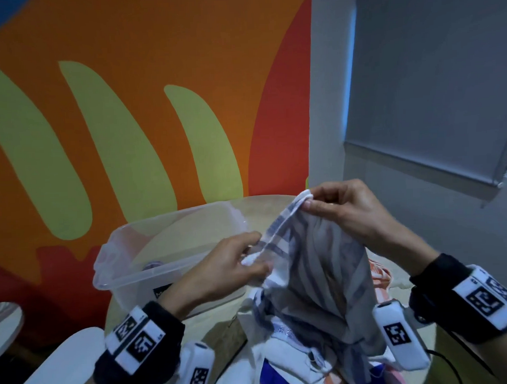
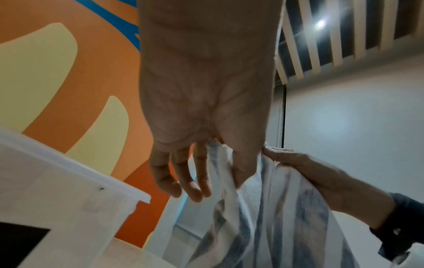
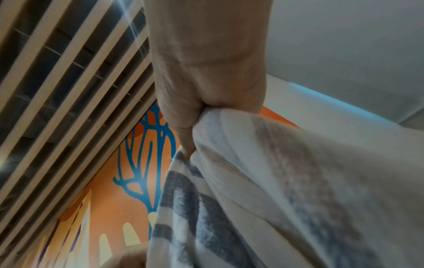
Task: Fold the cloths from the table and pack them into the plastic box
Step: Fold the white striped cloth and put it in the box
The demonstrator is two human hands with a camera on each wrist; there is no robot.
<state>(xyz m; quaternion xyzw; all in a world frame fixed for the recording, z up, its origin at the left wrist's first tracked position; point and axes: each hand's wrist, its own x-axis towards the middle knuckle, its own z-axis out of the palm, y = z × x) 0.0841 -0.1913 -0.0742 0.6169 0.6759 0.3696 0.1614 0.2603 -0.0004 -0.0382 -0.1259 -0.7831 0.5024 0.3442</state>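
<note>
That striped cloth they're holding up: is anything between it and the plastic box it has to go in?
Nothing visible blocks the way. The striped cloth hangs from both hands beside the open plastic box, which has no lid on. Only the left hand itself lies between them.

No word or number here can be read. The plastic box (image 1: 173, 237) carries a dark label (image 1: 163, 291) on its near wall with pale lettering too blurred to make out. The wrist bands (image 1: 142, 336) bear black-and-white square code markers, not text.
</note>
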